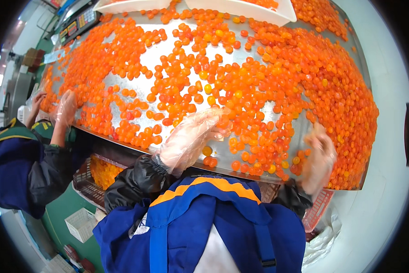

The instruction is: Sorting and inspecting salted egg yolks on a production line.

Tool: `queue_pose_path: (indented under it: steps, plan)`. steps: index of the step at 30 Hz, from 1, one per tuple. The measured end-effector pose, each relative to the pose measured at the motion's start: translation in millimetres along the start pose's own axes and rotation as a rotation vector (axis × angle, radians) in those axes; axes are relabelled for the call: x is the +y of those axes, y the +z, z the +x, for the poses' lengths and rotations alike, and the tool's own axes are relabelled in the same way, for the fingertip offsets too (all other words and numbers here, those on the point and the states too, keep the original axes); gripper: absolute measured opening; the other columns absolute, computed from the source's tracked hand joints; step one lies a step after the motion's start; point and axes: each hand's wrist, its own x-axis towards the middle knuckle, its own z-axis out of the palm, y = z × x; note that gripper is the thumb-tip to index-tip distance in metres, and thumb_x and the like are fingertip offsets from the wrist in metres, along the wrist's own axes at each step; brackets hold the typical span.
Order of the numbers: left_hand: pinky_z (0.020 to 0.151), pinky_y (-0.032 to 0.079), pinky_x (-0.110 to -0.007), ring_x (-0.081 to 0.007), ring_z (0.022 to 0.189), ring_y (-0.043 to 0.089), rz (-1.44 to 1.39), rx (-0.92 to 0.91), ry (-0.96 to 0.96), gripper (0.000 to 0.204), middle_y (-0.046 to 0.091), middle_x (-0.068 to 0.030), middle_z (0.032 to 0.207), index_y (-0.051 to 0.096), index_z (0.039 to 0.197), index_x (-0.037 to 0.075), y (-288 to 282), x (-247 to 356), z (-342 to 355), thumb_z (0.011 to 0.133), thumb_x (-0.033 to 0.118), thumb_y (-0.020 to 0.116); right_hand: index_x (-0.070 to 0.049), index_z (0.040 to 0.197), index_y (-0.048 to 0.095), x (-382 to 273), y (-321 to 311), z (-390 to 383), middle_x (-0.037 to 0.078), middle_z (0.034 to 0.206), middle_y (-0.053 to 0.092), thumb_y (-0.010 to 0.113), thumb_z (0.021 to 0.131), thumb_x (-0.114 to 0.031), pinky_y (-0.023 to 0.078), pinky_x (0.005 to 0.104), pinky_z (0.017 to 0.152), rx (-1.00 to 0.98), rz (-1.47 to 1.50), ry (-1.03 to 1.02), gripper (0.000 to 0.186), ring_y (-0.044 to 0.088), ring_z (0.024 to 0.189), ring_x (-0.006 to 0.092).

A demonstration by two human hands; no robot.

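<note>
One broad metal tabletop [156, 59] spans the view, strewn with glossy, yolk-like orange balls [350, 118], heaped thickest along its right side and sparser toward the middle, where bare metal shines through. At the left, a co-worker [13, 159] in dark blue has both hands near the far-left spread. A white tray [245, 11] stands at the far edge; a dark keypad device [79, 25] sits in the far left corner. Below the near edge are a brown crate [88, 184] of yellow-orange pieces, a white basket [80, 225] and a red crate [320, 211]. The left hand [190, 136], in a clear plastic glove, reaches among the central balls, its grip half-curled; whether it has hold of one, I cannot tell. The right hand [318, 154] is blurred beside the right heap, its grip bent, opening and contents unclear. One yellow ball [207, 150] lies just right of the left wrist.
</note>
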Motion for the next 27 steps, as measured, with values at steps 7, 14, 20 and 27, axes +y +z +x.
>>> queue_pose_path:
  steps: [7, 14, 20, 27]
  plan:
    - [0.102, 0.048, -0.042, -0.0328, 0.120, 0.061, 1.459, 0.027, 0.594, 0.039, 0.064, -0.0157, 0.129, 0.063, 0.131, 0.005, -19.5, 14.6, 27.3, 0.098, 0.024, 0.063, 0.002, 0.120, 0.065, 149.1, -230.3, -64.5, 0.017, 0.123, 0.065, 0.050, 0.096, 0.002, 0.050, 0.0389, 0.100, 0.171, -0.157, 0.101, 0.028, 0.063, 0.114, 0.0245]
    - [0.119, 0.030, -0.050, -0.0406, 0.144, 0.038, 1.793, -0.354, 0.825, 0.082, 0.041, -0.0238, 0.154, 0.036, 0.153, 0.004, 23.7, -59.1, 56.7, 0.088, 0.037, 0.072, 0.003, 0.135, 0.059, 73.8, -154.5, -40.5, 0.025, 0.132, 0.063, 0.049, 0.095, -0.010, 0.045, 0.0401, 0.105, 0.059, -0.967, -0.064, 0.043, 0.061, 0.123, 0.0367]
    - [0.123, 0.022, -0.050, -0.0396, 0.150, 0.028, 1.967, -0.154, 0.766, 0.086, 0.034, -0.0244, 0.159, 0.031, 0.156, 0.002, 13.5, -49.6, 96.1, 0.090, 0.045, 0.067, -0.003, 0.119, 0.062, 90.6, -81.7, 21.5, 0.024, 0.121, 0.064, 0.049, 0.101, -0.038, 0.051, 0.0524, 0.092, -0.124, -1.332, 0.200, 0.041, 0.064, 0.109, 0.0434]
    - [0.117, 0.034, -0.044, -0.0424, 0.143, 0.039, 1.953, 0.279, 0.671, 0.068, 0.040, -0.0292, 0.153, 0.037, 0.153, 0.000, -40.2, -4.9, 99.3, 0.098, 0.033, 0.059, -0.004, 0.132, 0.054, 74.3, -13.7, -17.3, 0.025, 0.131, 0.057, 0.048, 0.103, -0.044, 0.051, 0.0537, 0.093, -0.244, -1.185, 0.079, 0.049, 0.063, 0.110, 0.0446]
